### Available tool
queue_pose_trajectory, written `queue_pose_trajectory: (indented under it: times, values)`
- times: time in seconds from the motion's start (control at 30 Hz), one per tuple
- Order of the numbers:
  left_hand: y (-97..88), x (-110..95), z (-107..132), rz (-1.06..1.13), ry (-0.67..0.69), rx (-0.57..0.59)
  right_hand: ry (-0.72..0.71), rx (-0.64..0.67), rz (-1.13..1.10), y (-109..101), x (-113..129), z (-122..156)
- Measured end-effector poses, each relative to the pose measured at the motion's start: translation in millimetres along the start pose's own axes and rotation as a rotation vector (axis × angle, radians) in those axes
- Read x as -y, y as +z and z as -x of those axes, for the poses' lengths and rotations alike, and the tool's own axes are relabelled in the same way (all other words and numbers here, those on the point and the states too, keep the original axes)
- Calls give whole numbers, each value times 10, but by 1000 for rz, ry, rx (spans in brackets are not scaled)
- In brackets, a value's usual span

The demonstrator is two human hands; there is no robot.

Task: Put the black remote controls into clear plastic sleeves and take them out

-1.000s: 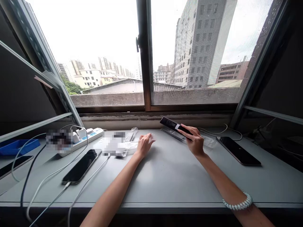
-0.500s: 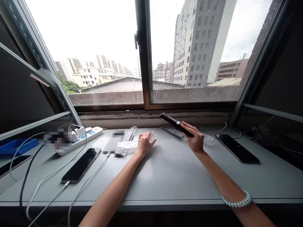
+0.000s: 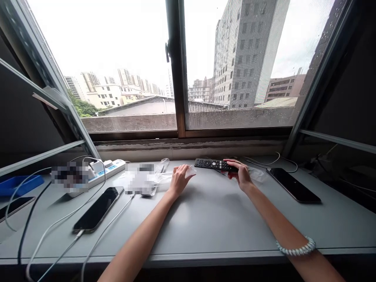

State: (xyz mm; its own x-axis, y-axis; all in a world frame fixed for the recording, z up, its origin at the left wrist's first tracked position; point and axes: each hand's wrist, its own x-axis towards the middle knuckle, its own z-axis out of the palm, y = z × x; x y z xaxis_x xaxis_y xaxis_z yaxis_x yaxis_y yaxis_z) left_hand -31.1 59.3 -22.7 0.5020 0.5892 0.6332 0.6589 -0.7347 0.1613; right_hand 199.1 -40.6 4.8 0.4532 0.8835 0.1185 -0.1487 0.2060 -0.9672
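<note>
My right hand (image 3: 241, 173) grips the near end of a black remote control (image 3: 212, 164), which now lies nearly flat with its buttons facing up, just above the grey table (image 3: 205, 219). Something red shows under my right fingers. My left hand (image 3: 179, 178) rests on the table with fingers curled on a clear plastic bag (image 3: 164, 178). A bead bracelet (image 3: 296, 248) circles my right wrist.
A phone on a cable (image 3: 96, 211) lies at the left, another dark phone (image 3: 293, 185) at the right. A white power strip (image 3: 100, 172) with plugs stands at the back left, a blue tray (image 3: 17, 184) at the far left. The window (image 3: 176, 78) rises behind the table.
My right hand turned the remote from back side up and tilted to buttons up, and lowered it toward the table. My left hand stayed on the plastic bag.
</note>
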Motion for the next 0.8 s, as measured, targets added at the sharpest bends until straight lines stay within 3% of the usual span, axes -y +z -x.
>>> queue_pose_trajectory:
  times: [0.2,0.57,0.8]
  values:
    - [-1,-22,-3,3,37,9,-29,114,93,65,30,41]
    - [27,-83,16,-13,93,186,-97,266,299,119,43,102]
    - [14,-180,7,27,116,256,-105,336,320,129,2,112]
